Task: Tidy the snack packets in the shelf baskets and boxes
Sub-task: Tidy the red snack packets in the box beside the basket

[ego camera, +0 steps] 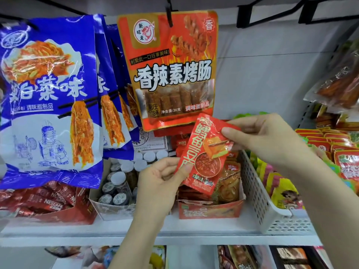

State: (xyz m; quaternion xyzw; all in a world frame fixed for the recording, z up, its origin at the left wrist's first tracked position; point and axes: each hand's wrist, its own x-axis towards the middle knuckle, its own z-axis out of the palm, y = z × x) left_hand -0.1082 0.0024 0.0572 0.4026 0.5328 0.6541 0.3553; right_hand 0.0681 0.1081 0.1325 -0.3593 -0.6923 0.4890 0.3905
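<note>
Above and left of the two grips hang the biggest things: blue noodle-snack bags (48, 98) in a row and, nearer, an orange-red sausage-snack bag (171, 70) clipped to a hook. Below them runs the white shelf (116, 228), carrying a red coffee-sachet box (48, 202) well to the left, a box of small capped jars (118, 183) just left of the grips, and a red cardboard snack box (211, 208) directly beneath them. To the right stands a white perforated basket (258, 191), with more coloured packets beyond it.

Both hands hold one small red snack packet (206, 154) in the air, tilted, above the red cardboard box. At its lower left edge the left hand (161, 185) pinches it between thumb and fingers; at its upper right corner the right hand (262, 136) pinches it likewise. Each grip is narrow, closed on the packet.

By my reading, the step in hand is checking or straightening this packet before it is filed. Packets with similar red printing lie in the box below, so the next move probably calls for lowering it there, face aligned with its neighbours, and letting go with one hand first so it slides in flat without crumpling.
</note>
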